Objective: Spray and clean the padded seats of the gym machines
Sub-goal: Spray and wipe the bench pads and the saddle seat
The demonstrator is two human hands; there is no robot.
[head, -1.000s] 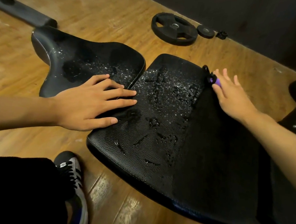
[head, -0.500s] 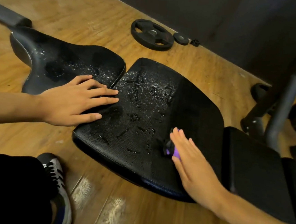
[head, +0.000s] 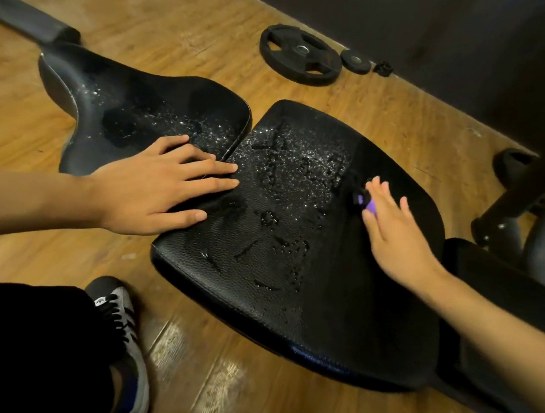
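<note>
The padded seat (head: 291, 274), black and pebbled, fills the middle of the view, its nine-to-twelve o'clock half beaded with droplets and its three o'clock half dark and dull. The left hand (head: 160, 185) lies flat at the seat's ten o'clock edge, fingers straight and slightly spread, bridging the narrow gap to a second black pad (head: 147, 107), also speckled with wet, that runs off toward ten o'clock. The right hand (head: 395, 231) rests on the seat at about two o'clock of its centre, fingers straight, pressing down on a small purple-and-black object (head: 366, 203). Only a sliver of that object shows past the fingertips, so what it is cannot be told. The hands are well apart, with the wet patch between them. At twelve o'clock on the wooden floor (head: 215, 27) lie a weight plate (head: 299, 54) and a smaller plate (head: 355, 61) just beside it. A shoe (head: 122, 331) sits at seven o'clock. The machine frame (head: 511, 202) at three o'clock is cut off by the edge and lost in shadow.
</note>
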